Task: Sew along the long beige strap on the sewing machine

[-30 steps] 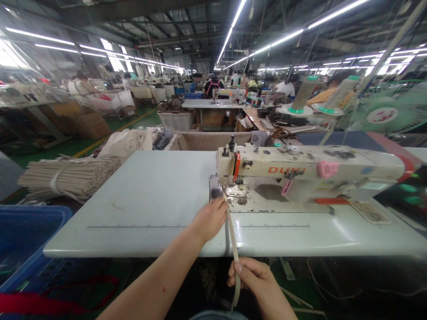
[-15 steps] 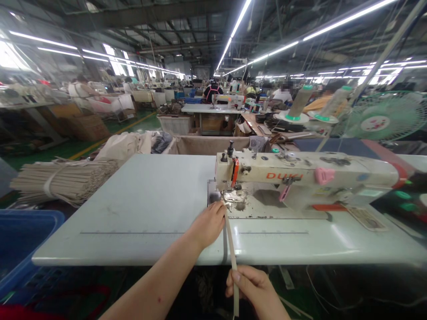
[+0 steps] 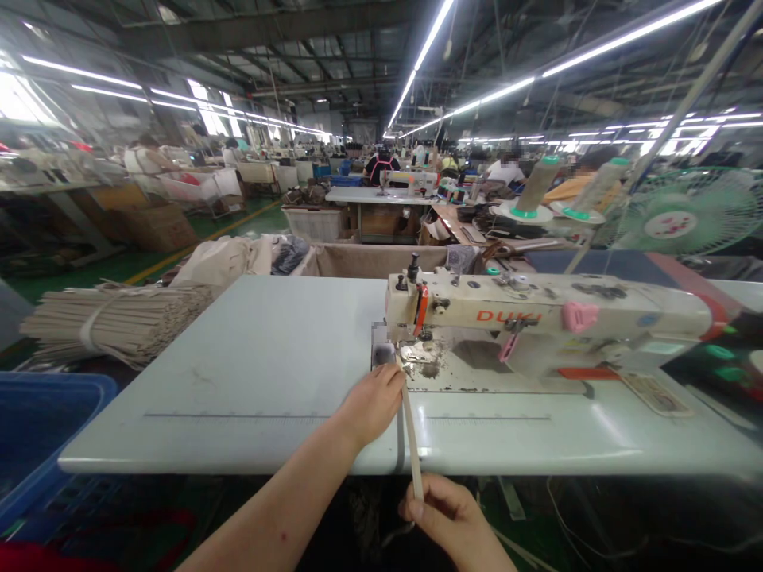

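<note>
A narrow beige fabric strip (image 3: 412, 437) runs from the sewing machine's needle area down over the table's front edge. My left hand (image 3: 377, 399) lies on the table just in front of the needle, its fingers closed on the strip's far part. Below the edge, my right hand (image 3: 444, 512) pinches the strip's near part between thumb and fingers. The white sewing machine (image 3: 548, 314) stands to the right of my left hand, its needle end partly hidden. A thin pale piece curls below my right fingertips; I cannot tell whether it belongs to the strip.
A tied bundle of beige strips (image 3: 128, 318) lies left of the sewing table (image 3: 268, 357), above a blue plastic basket (image 3: 56, 397). Two thread cones (image 3: 540, 187) and a green fan (image 3: 679, 214) stand behind at the right. Several people work farther back.
The strip's lower part no longer hangs straight below my right hand, which now holds it near its lower visible end. My left hand stays almost in place by the needle.
</note>
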A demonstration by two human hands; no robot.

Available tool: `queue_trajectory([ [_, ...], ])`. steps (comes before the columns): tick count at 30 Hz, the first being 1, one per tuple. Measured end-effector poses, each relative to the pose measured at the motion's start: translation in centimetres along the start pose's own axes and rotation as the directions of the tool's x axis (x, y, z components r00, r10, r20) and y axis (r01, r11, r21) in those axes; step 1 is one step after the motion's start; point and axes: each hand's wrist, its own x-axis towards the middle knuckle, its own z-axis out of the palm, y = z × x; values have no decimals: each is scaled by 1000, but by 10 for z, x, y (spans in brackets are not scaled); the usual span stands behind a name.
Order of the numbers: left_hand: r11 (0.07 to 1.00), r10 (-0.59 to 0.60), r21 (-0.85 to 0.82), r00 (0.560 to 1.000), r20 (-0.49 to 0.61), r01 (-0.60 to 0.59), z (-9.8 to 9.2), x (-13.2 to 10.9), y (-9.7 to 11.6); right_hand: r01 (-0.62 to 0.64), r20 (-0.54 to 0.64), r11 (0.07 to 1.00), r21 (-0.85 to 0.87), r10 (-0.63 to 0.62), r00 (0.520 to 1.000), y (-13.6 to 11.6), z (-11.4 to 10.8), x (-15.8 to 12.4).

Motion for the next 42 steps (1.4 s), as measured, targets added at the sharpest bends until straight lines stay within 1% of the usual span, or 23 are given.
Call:
queue_trajectory([
  [3,1000,0,-4,1000,-3,0,0,0,0,35,-45,997,-73,-39,998,4,-3,6],
  [5,1000,-5,0,1000,-3,5,2,0,-1,27,-71,998,-58,-31,997,0,-2,7],
  [9,1000,-15,2,1000,-12,15,5,-1,-3,-83,-68,984,156,94,993,-18,8,2],
  [11,1000,-14,-6,1000,-10,14,5,-1,-3,-102,-70,975,199,118,991,-24,12,-2],
  [16,1000,-15,-5,1000,-5,15,2,-1,-2,-103,-97,978,181,122,988,-25,14,-6],
  [25,1000,2,1,1000,-8,-2,2,0,-2,-117,-100,973,199,139,985,-25,14,-10],
  [42,1000,2,-15,1000,-6,-2,3,-1,-3,-122,-97,984,132,135,986,-25,11,-12],
])
